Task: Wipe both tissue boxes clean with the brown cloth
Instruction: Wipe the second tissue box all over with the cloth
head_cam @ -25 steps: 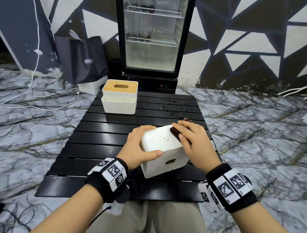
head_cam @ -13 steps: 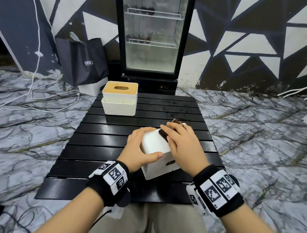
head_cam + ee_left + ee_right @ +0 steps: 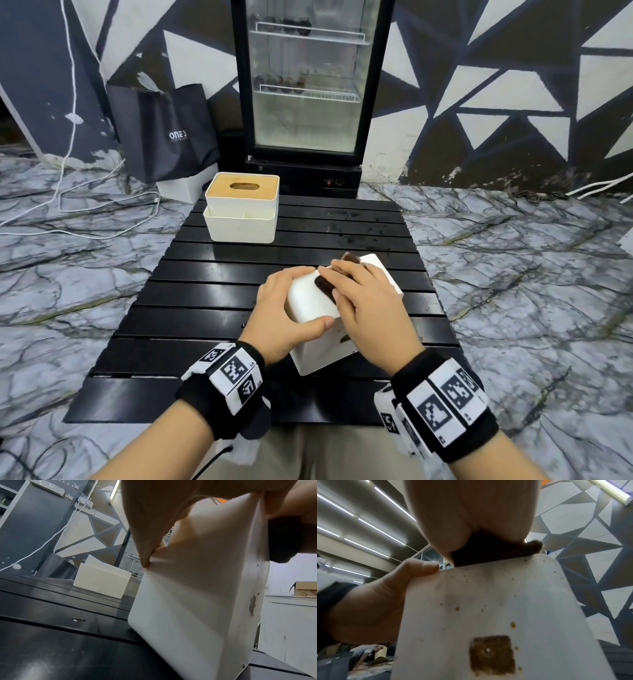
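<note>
The right hand (image 3: 368, 308) has travelled leftward across the top face of the near tissue box (image 3: 310, 303) over the last second, carrying the brown cloth (image 3: 324, 287) with it. The small brown specks that dotted this face a second ago are no longer seen on its exposed part, so the top is judged largely wiped. The near side is not: the right wrist view shows a square brown patch (image 3: 492, 655) and scattered amber specks on it.

Hand states: the right hand lies flat over the cloth, fingers extended and pressing it onto the box. The left hand (image 3: 287, 318) grips the box at its left side, fingers curled over the far top edge and thumb along the near top edge.

Position: the box lies on the near half of the black slatted table (image 3: 212, 308), skewed to the slats. The second tissue box (image 3: 241, 212), with a wooden lid, stands at the far left of the table, well apart and apparently untouched.

Edges and clearance: the cloth is at the left top edge, just beside the left fingers, so little leftward travel remains. Open tabletop lies left of and beyond the box. The table's right edge is near the box's far right corner.
</note>
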Motion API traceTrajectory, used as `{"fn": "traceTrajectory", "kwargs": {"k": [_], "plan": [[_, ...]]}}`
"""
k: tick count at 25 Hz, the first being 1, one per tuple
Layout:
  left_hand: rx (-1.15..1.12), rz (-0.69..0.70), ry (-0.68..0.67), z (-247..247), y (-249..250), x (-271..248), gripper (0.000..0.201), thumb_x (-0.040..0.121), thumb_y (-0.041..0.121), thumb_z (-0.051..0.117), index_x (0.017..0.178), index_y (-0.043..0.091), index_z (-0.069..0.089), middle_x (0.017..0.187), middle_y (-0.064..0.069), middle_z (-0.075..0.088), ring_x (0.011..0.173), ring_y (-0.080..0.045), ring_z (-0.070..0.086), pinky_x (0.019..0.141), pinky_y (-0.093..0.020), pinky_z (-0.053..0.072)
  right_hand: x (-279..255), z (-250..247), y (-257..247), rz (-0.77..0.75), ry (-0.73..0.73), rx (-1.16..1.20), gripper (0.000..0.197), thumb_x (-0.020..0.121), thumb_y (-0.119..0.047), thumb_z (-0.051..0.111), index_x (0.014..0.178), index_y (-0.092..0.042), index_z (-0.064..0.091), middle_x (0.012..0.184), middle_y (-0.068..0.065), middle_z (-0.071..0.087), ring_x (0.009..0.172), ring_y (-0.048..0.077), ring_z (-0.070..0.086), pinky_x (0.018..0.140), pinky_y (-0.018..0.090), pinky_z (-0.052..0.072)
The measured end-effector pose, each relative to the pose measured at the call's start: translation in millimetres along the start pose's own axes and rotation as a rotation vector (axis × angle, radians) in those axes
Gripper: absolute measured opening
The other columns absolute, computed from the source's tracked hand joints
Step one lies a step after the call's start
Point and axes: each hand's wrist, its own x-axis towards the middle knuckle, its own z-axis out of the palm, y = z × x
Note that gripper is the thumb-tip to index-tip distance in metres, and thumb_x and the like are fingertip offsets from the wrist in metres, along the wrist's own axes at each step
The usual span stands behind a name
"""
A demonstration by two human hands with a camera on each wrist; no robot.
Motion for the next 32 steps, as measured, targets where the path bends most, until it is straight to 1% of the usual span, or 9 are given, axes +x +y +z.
{"fn": "traceTrajectory", "kwargs": {"k": [3,7,12,15,17,21,26,30,32], "plan": [[-0.008,-0.031,0.004,2.7,3.8,-1.2,0.069,0.046,0.062,0.067,0.109,0.057,0.04,0.122,0.021,0.041,0.123,-0.009,0.035,0.099,-0.022,0.032,-6.7,-3.9,9.0,0.028,0.02,0.04,0.045,0.087,-0.031,0.027,0.122,-0.027,0.055,0.125,-0.007,0.055,0.116,0.014,0.042,0.096,0.026,0.034],[0.043,-0.043,0.052,16.3,9.8,-9.8,0.068,0.048,0.074,0.059,0.11,0.059,0.035,0.124,0.015,0.037,0.121,-0.006,0.03,0.093,-0.015,0.025,6.9,-6.8,24.5,0.124,-0.006,0.118,0.035,0.093,-0.02,0.04,0.124,-0.027,0.054,0.128,-0.007,0.052,0.12,0.015,0.037,0.1,0.022,0.027],[0.018,-0.003,0.066,26.2,6.4,-15.4,0.046,0.066,0.072,0.044,0.111,0.062,0.041,0.115,0.017,0.036,0.117,-0.007,0.038,0.099,-0.025,0.039,32.8,-13.1,47.6,0.136,-0.104,0.18,0.037,0.094,-0.012,0.042,0.126,-0.028,0.052,0.132,-0.006,0.05,0.124,0.018,0.033,0.099,0.018,0.018],[-0.099,-0.044,-0.02,22.7,6.3,-9.8,0.05,0.062,0.069,0.051,0.111,0.059,0.043,0.125,0.013,0.039,0.119,0.002,0.039,0.087,-0.003,0.037,35.6,-15.1,52.3,0.095,-0.127,0.201,0.037,0.093,-0.011,0.043,0.124,-0.027,0.054,0.131,-0.006,0.051,0.125,0.019,0.034,0.101,0.021,0.019],[-0.153,-0.057,-0.098,20.8,4.9,-6.4,0.055,0.063,0.068,0.053,0.116,0.058,0.041,0.135,0.014,0.039,0.125,0.005,0.037,0.082,0.003,0.032,30.6,-14.5,50.1,0.082,-0.106,0.211,0.036,0.092,-0.014,0.043,0.122,-0.027,0.056,0.13,-0.005,0.052,0.123,0.019,0.036,0.103,0.025,0.023],[-0.174,-0.047,-0.168,16.6,2.0,-1.7,0.061,0.067,0.066,0.054,0.124,0.057,0.035,0.141,0.022,0.037,0.133,0.006,0.028,0.1,-0.01,0.026,11.5,-13.0,37.2,0.039,-0.075,0.214,0.04,0.086,-0.024,0.038,0.121,-0.03,0.056,0.126,-0.01,0.053,0.115,0.009,0.036,0.096,0.013,0.02],[-0.174,-0.06,-0.214,13.7,6.0,-1.6,0.06,0.076,0.06,0.062,0.129,0.058,0.033,0.142,0.022,0.036,0.131,0.011,0.028,0.096,-0.006,0.027,-10.1,-11.0,25.0,-0.047,-0.059,0.199,0.04,0.088,-0.031,0.034,0.122,-0.033,0.055,0.124,-0.012,0.054,0.115,0.01,0.041,0.098,0.006,0.02],[-0.223,-0.063,-0.21,12.5,2.3,-1.0,0.061,0.07,0.061,0.058,0.129,0.057,0.039,0.141,0.024,0.039,0.133,0.011,0.027,0.112,-0.023,0.023,-9.5,-15.5,27.4,-0.067,-0.104,0.237,0.038,0.089,-0.03,0.036,0.122,-0.033,0.055,0.125,-0.012,0.053,0.118,0.009,0.039,0.1,0.007,0.019],[-0.229,-0.067,-0.205,13.0,2.4,-0.9,0.056,0.07,0.06,0.058,0.124,0.062,0.041,0.138,0.027,0.041,0.134,0.007,0.029,0.114,-0.028,0.023,-1.4,-17.1,30.3,-0.035,-0.112,0.245,0.038,0.088,-0.024,0.039,0.121,-0.033,0.055,0.125,-0.011,0.053,0.118,0.009,0.038,0.1,0.013,0.023]]}}
